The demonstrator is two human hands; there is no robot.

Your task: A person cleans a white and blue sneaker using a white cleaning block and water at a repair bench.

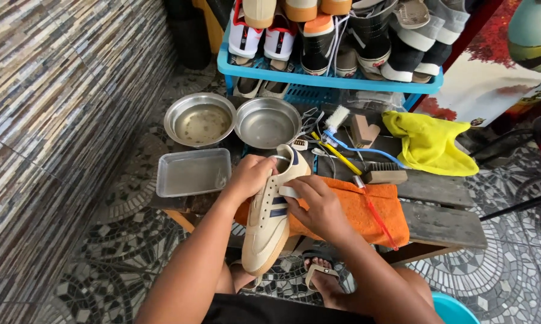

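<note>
Mosaic tile floor (510, 270) underfoot, a striped stone wall (54, 120) filling the left of the frame, and across the middle a low wooden tabletop (444, 225) of dark planks. Centre frame, there's the cream sneaker (269, 225) with blue side stripes, held toe toward the camera and heel up toward the bowls, lifted just over the tabletop's near edge. The left hand (249, 177) is curled over the heel opening, fingers closed on the shoe's collar. The right hand (318, 207) is pressed against the shoe's side, fingers closed around a small white piece (289, 192); what it is I cannot tell. Beneath and right of the shoe lies an orange cloth (372, 210), and a thin red-handled tool (378, 216) slants across it. Upper centre, two round metal bowls sit side by side: the left bowl (199, 120) holds cloudy water, the right bowl (267, 123) looks nearly dry. Just below them at left, a rectangular clear tray (192, 173). Right of the bowls, a cluster of brushes: a blue-handled brush (357, 147) with white bristles, a yellow-handled one (336, 155), and a wooden scrub brush (383, 175). Further right a yellow cloth (429, 144) lies crumpled. Along the top of the frame, a blue plastic rack (318, 78) packed with shoes. At the bottom, a sandalled foot (321, 276) on the tiles.
</note>
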